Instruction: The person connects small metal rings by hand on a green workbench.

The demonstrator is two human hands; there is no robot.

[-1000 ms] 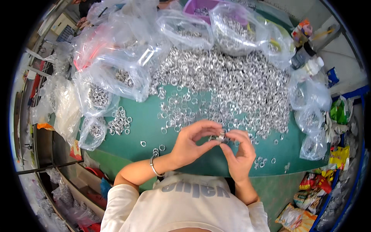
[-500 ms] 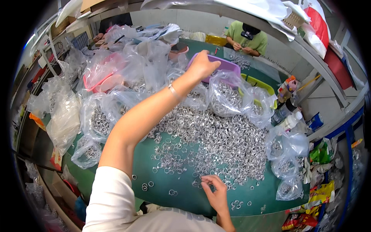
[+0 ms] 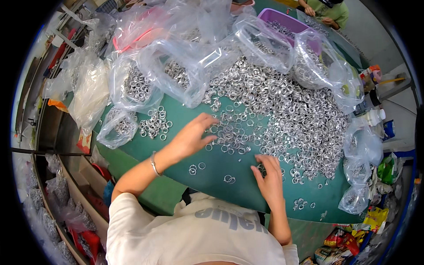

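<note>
Many small silvery metal rings [image 3: 304, 119] lie in a broad heap on the green tabletop [image 3: 185, 165]. My left hand [image 3: 190, 137] is low over the table at the left edge of a thinner spread of rings [image 3: 232, 132]. Its thumb and fingers are apart, with no ring visible in them. My right hand [image 3: 269, 179] hovers at the heap's near edge, fingers bent and thumb apart. A few rings show in the gap between its thumb and fingers, seemingly lying on the table. Close to me, between the hands, lies a linked-looking pair of rings [image 3: 229, 179].
Clear plastic bags of rings [image 3: 137, 86] line the back and left. A purple bin [image 3: 269, 15] with rings stands at the back. Bottles [image 3: 373, 117] and knotted bags [image 3: 355, 196] edge the right side. Across the table another person [image 3: 338, 15] in green handles something small.
My left hand has come back from the purple bin to the near rings. A small pile of rings now shows beside the left bags. The view has tilted downward.
</note>
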